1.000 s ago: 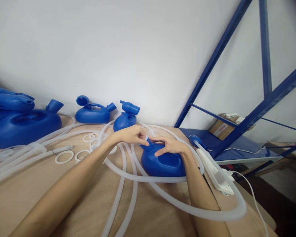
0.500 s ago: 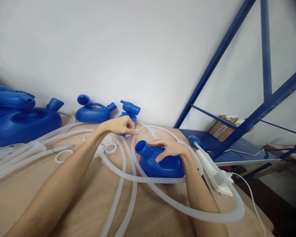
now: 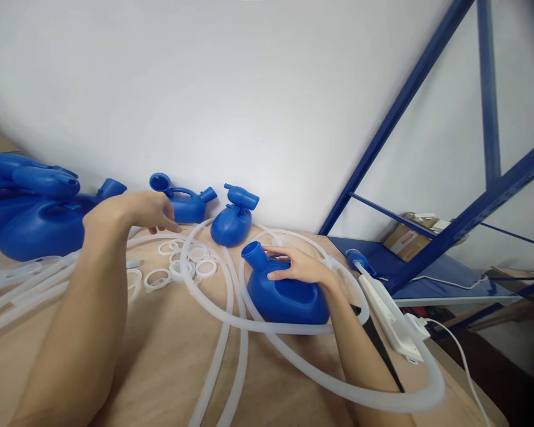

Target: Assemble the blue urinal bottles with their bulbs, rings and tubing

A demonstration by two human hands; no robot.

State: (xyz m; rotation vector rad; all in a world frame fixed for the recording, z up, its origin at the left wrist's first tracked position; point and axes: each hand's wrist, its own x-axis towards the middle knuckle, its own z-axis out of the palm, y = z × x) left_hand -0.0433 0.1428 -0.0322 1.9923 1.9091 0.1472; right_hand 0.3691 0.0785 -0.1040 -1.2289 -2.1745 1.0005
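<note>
A rounded, smooth blue plastic bottle (image 3: 287, 299) is gripped near the desk's (image 3: 160, 362) right edge by the right hand (image 3: 302, 265), thumb and fingers spread. White rings (image 3: 214, 270) are neared by the half-open left hand (image 3: 142, 210), nothing visibly held. The cardboard box's (image 3: 418, 244) label cannot be read.

The right hand (image 3: 296, 264) grips between thumb and fingers, its forearm angled down from the hold. Left of that grip, the left hand (image 3: 145, 209) hovers, wrist bent, fingers loosely lowered.

Workshop – blue metal rack (image 3: 394, 117), paper-covered worktable (image 3: 160, 362)
</note>
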